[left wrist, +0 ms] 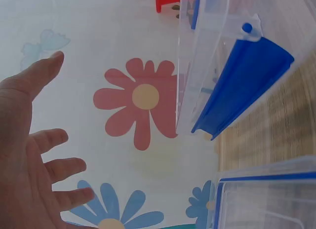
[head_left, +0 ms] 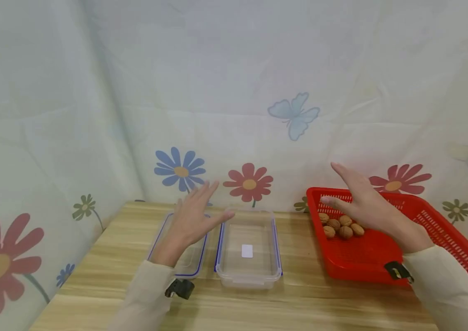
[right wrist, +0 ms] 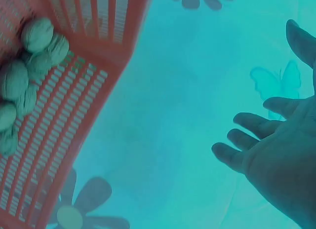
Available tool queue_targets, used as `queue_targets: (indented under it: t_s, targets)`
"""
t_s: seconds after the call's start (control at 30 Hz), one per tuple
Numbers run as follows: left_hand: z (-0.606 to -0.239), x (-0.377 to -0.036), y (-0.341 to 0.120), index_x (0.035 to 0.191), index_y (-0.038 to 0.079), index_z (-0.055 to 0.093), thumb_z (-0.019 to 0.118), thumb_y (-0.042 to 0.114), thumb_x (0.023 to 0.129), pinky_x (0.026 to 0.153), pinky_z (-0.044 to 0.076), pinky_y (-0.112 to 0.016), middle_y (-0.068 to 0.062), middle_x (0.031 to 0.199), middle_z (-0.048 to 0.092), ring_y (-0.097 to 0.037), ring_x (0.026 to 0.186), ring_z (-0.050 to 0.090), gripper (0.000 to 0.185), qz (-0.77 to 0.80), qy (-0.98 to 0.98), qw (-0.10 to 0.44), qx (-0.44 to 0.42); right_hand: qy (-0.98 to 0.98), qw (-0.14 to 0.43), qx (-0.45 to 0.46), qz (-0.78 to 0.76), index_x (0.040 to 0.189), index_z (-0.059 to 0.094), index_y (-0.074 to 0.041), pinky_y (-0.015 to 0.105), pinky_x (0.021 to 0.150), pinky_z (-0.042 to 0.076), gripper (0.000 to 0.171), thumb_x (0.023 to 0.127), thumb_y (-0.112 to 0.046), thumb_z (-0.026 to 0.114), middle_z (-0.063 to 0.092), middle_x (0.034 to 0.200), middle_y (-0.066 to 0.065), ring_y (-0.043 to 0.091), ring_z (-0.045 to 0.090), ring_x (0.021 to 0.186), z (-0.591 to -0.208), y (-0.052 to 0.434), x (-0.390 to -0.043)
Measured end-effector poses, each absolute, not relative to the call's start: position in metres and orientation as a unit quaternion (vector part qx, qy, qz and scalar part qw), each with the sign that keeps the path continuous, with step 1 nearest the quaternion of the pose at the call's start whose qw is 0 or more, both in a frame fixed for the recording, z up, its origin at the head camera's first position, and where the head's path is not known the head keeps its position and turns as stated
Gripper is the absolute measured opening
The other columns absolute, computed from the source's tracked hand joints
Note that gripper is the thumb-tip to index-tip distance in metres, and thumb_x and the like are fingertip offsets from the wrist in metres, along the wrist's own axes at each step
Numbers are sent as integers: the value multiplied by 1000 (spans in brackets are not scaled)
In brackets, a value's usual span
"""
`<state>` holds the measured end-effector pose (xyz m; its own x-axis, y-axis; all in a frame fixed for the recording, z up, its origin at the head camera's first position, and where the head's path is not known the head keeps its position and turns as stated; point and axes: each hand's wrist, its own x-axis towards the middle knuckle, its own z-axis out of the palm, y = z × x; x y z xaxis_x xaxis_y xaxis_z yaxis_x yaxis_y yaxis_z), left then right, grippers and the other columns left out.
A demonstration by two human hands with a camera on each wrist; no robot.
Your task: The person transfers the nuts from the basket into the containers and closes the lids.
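Observation:
A clear plastic box (head_left: 248, 248) with blue clips stands open in the middle of the wooden table; its blue clip (left wrist: 242, 86) shows close in the left wrist view. Its clear lid (head_left: 190, 262) lies flat just left of it. My left hand (head_left: 192, 218) hovers over the lid, fingers spread and holding nothing. A red slotted basket (head_left: 445, 230) at the right holds several walnuts (head_left: 341, 225). My right hand (head_left: 364, 202) floats above the walnuts with fingers straight, gripping nothing. In the right wrist view the walnuts (right wrist: 27, 66) lie in the basket's corner.
A flowered cloth backdrop (head_left: 234, 92) rises right behind the table (head_left: 258, 308) and wraps round its left side. The basket overhangs the table's right end. Bare wood lies along the front edge.

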<state>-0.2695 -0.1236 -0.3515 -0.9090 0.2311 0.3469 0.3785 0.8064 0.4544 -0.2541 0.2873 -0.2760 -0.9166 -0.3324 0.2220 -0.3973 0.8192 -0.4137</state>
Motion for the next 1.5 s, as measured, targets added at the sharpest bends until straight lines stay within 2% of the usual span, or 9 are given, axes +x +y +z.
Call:
queue_targets:
  t_s: [0.2, 0.47, 0.67, 0.9, 1.1, 1.13, 1.2, 1.33, 1.5]
  targets:
    - [-355, -270, -121, 166, 19, 39, 70, 63, 94, 124, 24, -71, -14, 171, 32, -39, 157, 29, 90, -349, -914, 122, -165, -955, 68, 172, 233, 170, 16, -10, 83, 110, 33, 96, 101, -45, 72, 23, 170, 27, 53, 26, 149, -263, 308, -260]
    - [-363, -273, -117, 163, 15, 44, 77, 50, 95, 123, 33, -63, -10, 166, 42, -35, 154, 36, 84, -426, -886, 106, -149, -949, 66, 158, 264, 168, 30, -11, 78, 104, 45, 82, 104, -46, 67, 30, 168, 27, 59, 40, 139, -254, 331, -269]
    - [-367, -271, -114, 161, 12, 48, 80, 41, 95, 112, 47, -65, -14, 162, 47, -43, 143, 49, 78, -463, -870, 104, -137, -940, 63, 170, 287, 163, 38, -5, 74, 104, 48, 75, 105, -40, 69, 39, 163, 27, 58, 43, 139, -257, 345, -281]
    - [-376, -275, -112, 156, 12, 54, 82, 33, 95, 100, 59, -59, -16, 155, 55, -42, 133, 59, 71, -489, -857, 103, -126, -940, 64, 163, 292, 159, 46, -4, 71, 101, 53, 68, 104, -36, 70, 49, 156, 28, 52, 49, 137, -267, 362, -291]
    - [-385, -278, -109, 149, 7, 61, 84, 22, 93, 92, 63, -53, -22, 143, 63, -41, 118, 69, 63, -497, -854, 106, -114, -941, 56, 154, 295, 155, 52, -4, 36, 93, 63, 61, 105, -34, 70, 59, 147, 27, 47, 61, 128, -274, 374, -300]
    - [-386, -279, -108, 148, 6, 61, 85, 20, 92, 91, 64, -52, -23, 142, 64, -41, 115, 70, 62, -496, -854, 106, -113, -942, 54, 153, 294, 154, 53, -3, 34, 93, 63, 61, 105, -34, 70, 60, 146, 27, 46, 61, 128, -276, 375, -302]
    - [-388, -280, -107, 146, 3, 62, 85, 16, 91, 90, 65, -50, -25, 137, 66, -42, 111, 72, 60, -493, -856, 106, -115, -943, 50, 151, 294, 153, 54, -3, 40, 96, 62, 60, 104, -34, 71, 61, 145, 26, 45, 62, 128, -279, 378, -305]
    - [-391, -282, -104, 142, 2, 65, 85, 14, 91, 90, 64, -50, -25, 131, 69, -44, 110, 71, 56, -475, -867, 106, -108, -944, 35, 143, 295, 152, 56, -3, 64, 103, 55, 61, 103, -36, 72, 62, 145, 25, 46, 60, 128, -286, 384, -310]
    - [-394, -282, -102, 136, 3, 70, 85, 11, 89, 80, 66, -43, -24, 122, 73, -39, 99, 75, 50, -467, -876, 95, -83, -948, 5, 115, 297, 150, 58, -4, 65, 104, 54, 60, 103, -39, 72, 64, 143, 24, 43, 61, 125, -298, 391, -315]
